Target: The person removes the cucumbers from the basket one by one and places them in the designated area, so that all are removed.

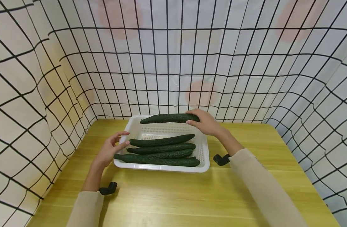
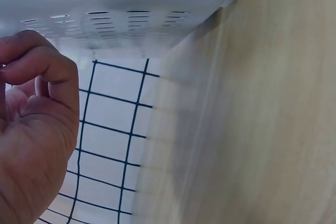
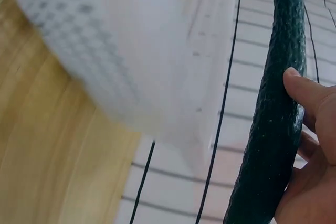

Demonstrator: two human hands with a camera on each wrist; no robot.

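Note:
A white plastic basket with slotted walls stands on the wooden table. Several long dark-green cucumbers lie side by side in its near part. My right hand grips another cucumber near its right end and holds it level across the basket's far side. In the right wrist view, the thumb lies along the bumpy skin of this cucumber. At the basket's left rim, my left hand has bent fingers over the edge, its thumb close to a cucumber's tip. The left wrist view shows the curled fingers beside the wall.
Black wire grid panels with pale sheeting behind enclose the table at the back and both sides. Dark angular pieces sit by the left wrist and right wrist.

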